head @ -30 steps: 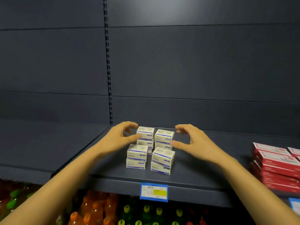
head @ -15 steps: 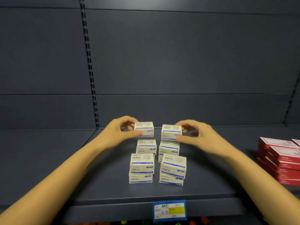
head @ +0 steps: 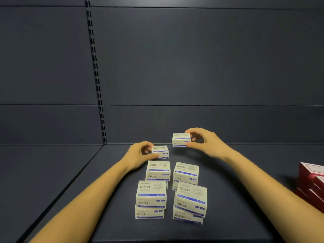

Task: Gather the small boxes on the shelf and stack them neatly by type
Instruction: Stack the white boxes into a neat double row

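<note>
We've got one small white-and-blue box per hand. Our left hand [head: 140,155] pinches the left box [head: 160,152], thumb below & fingers on top, low and just behind the back-left stack [head: 158,171]. Can't tell if it touches the shelf [head: 70,199] or hangs just over it. Our right hand [head: 205,142] pinches the right box [head: 181,140] the same way, held higher, clearly off the shelf, toward its back edge & beyond the back-right stack [head: 186,173].

Mid-shelf there are four stacks of the same type in a square block, incl. the front-left stack [head: 151,199] and the front-right stack [head: 190,202]. Each looks two high, as far as we can see. The front-right top box sits skewed on the one below. The red boxes [head: 312,183] sit at the right edge, well apart, a diff. type.

We judge we're mid-stacking w/ both boxes ready to place. Next we'd prob. lower each onto a back stack, edges flush w/ the box under it, and let go only once it lies flat. These cartons look light, so a nudge could shift a neighbour. The front-right stack needs squaring too.
</note>
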The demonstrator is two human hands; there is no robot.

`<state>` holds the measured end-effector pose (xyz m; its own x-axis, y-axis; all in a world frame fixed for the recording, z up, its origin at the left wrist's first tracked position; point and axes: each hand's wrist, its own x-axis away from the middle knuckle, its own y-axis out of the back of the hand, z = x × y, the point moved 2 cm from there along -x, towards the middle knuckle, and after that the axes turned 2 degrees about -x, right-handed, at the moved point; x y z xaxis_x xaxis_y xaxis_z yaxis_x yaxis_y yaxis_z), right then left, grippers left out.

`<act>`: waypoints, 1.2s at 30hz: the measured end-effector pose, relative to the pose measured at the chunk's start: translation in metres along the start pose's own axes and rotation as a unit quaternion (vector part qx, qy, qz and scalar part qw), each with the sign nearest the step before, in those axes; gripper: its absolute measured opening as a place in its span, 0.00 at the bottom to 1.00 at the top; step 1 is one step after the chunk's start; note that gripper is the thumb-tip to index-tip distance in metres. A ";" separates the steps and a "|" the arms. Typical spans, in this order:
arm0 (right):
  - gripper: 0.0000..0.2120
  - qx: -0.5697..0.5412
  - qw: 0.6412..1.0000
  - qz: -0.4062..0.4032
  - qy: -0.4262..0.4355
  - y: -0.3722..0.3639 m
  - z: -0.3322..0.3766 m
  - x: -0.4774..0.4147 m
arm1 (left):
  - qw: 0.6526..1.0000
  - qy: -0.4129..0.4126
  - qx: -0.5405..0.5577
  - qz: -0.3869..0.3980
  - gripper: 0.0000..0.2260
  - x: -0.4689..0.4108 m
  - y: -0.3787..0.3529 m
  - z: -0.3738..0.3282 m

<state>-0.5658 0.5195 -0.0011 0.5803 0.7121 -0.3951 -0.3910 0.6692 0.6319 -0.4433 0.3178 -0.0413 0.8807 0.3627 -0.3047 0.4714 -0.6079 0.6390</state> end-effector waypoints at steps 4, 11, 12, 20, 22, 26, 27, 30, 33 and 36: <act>0.16 0.001 1.000 0.014 -0.025 -0.011 -0.023 -0.005 | 0.999 -0.006 -0.030 -0.018 0.17 -0.007 -0.002 0.008; 0.23 0.032 0.997 0.045 -0.061 -0.029 -0.049 -0.009 | 0.998 -0.022 -0.004 -0.054 0.15 -0.014 -0.006 0.014; 0.24 0.026 0.997 0.038 -0.063 -0.030 -0.050 -0.011 | 0.998 -0.022 -0.002 -0.054 0.15 -0.014 -0.006 0.014; 0.18 0.038 0.998 0.012 -0.050 -0.039 -0.046 -0.010 | 0.997 -0.036 -0.009 -0.062 0.15 -0.015 -0.009 0.011; 0.18 0.041 0.998 0.015 -0.052 -0.038 -0.045 -0.009 | 0.998 -0.035 -0.015 -0.057 0.15 -0.015 -0.009 0.011; 0.24 0.069 0.995 0.051 -0.050 -0.034 -0.043 -0.008 | 0.999 -0.002 0.007 -0.041 0.19 -0.012 -0.007 0.010; 0.27 0.087 0.993 0.058 -0.051 -0.033 -0.043 -0.006 | 0.999 0.009 0.011 -0.047 0.22 -0.011 -0.005 0.009; 0.30 0.118 0.991 0.041 -0.043 -0.025 -0.037 0.001 | 0.994 -0.007 0.061 -0.088 0.17 -0.001 0.010 -0.002; 0.16 0.063 0.998 0.003 0.014 -0.013 -0.018 0.008 | 0.989 -0.064 0.132 -0.031 0.06 0.020 0.030 -0.023; 0.07 0.021 0.998 0.039 0.053 -0.001 0.007 0.020 | 0.982 -0.112 0.123 0.086 0.08 0.039 0.046 -0.041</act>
<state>-0.5489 0.5321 -0.0050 0.4696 0.7812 -0.4113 -0.3993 0.6034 0.6902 -0.3889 0.3330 0.0050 0.9236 0.0921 -0.3722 0.2873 -0.8092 0.5126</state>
